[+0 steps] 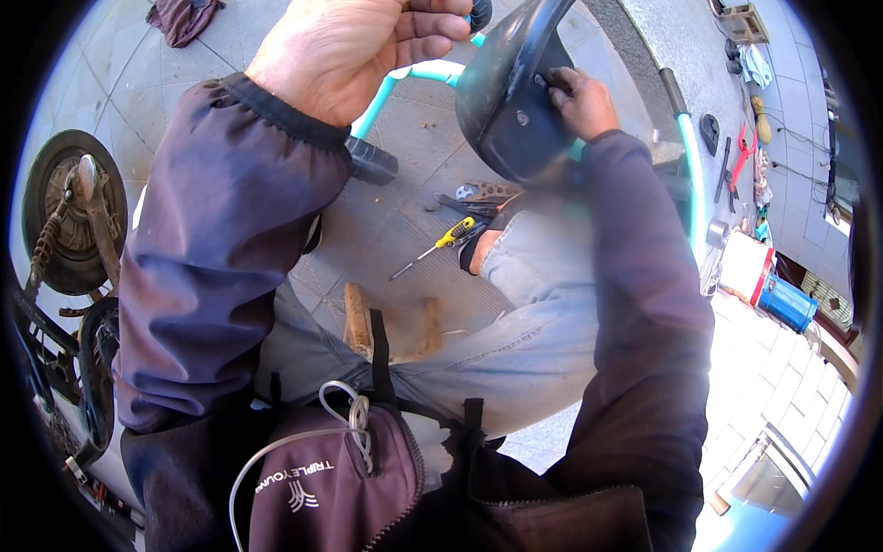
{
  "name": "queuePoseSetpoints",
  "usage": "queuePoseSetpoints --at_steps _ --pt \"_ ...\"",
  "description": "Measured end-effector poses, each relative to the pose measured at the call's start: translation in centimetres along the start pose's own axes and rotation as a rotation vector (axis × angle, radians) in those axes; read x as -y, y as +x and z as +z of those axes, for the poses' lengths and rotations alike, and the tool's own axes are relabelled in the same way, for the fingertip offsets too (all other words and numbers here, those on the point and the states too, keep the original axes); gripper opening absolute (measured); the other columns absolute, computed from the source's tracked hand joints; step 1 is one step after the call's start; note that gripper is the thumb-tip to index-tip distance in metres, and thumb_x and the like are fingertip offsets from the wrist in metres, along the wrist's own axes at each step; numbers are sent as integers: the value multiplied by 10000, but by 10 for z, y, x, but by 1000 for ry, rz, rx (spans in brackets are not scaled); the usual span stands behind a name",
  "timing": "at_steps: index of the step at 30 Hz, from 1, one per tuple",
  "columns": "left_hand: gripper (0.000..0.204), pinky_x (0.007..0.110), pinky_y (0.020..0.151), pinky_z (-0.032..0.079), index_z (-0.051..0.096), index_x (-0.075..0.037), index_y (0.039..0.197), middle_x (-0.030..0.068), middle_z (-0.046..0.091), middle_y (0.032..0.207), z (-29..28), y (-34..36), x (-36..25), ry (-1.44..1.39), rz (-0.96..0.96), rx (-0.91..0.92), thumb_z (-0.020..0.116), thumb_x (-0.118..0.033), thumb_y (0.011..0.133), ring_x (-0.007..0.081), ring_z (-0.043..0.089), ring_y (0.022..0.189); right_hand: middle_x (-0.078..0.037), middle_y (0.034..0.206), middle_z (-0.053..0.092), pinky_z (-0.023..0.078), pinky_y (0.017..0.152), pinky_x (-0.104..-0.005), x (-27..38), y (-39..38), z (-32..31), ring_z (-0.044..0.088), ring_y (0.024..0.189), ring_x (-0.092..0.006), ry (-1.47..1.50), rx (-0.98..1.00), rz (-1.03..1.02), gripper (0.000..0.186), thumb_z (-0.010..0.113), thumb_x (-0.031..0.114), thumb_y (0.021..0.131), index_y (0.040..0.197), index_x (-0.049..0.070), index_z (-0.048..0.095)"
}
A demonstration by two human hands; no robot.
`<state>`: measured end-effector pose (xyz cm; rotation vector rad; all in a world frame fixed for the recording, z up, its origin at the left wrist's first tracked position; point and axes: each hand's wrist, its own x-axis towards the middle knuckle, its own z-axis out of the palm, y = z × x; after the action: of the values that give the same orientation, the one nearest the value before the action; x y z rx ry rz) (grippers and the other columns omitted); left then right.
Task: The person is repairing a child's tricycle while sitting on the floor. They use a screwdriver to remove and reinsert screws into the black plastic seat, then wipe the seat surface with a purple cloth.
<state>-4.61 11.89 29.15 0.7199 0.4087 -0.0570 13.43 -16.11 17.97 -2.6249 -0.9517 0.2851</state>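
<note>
A black, curved plastic shell [501, 115] with a raised rim stands tilted in front of me, beside a turquoise tube frame [432, 71] with dark end grips. My right hand [586, 103] is closed at its right side, fingertips pressed to the surface near a small fastening; what they pinch is too small to make out. At the top edge, my left hand [368, 51] is raised with its fingers curled, close to a dark rounded end with a blue edge. Whatever lies in those fingers is hidden by the palm and the picture's edge.
A yellow-black screwdriver [457, 232] lies on the paving near my foot, beside several hand tools. Between my legs is a small wooden stool [357, 317]. A wheel [74, 212] stands at left. Red-handled cutters [743, 156] and a blue-and-white can [782, 299] lie right.
</note>
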Motion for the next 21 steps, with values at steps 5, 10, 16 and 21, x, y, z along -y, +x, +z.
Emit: queuePoseSetpoints --at_steps 5,10,16,21 --pt "137 223 603 535 618 -17 956 35 647 784 0 0 1 20 8 3 530 -121 975 110 632 650 -132 1029 657 497 868 -391 7 3 4 638 972 -330 -7 -1 1 252 672 133 842 1087 76 684" --pt "132 220 600 538 616 -15 961 37 647 783 2 -1 0 20 -2 -8 536 -119 973 110 633 649 -129 1014 652 495 864 -388 5 3 4 634 969 -328 -2 3 -6 248 678 147 840 1079 82 686" --pt "132 218 598 539 616 -8 971 42 647 785 2 -2 -1 34 4 -8 543 -117 969 115 637 655 -130 981 636 494 844 -403 9 5 2 628 944 -339 -49 10 -50 212 672 136 834 1038 80 687" --pt "134 219 598 539 616 -6 979 46 649 792 2 -2 0 35 12 2 546 -120 968 118 639 659 -140 970 632 490 843 -413 3 9 2 617 957 -354 -117 53 -23 184 664 130 830 1003 65 667"
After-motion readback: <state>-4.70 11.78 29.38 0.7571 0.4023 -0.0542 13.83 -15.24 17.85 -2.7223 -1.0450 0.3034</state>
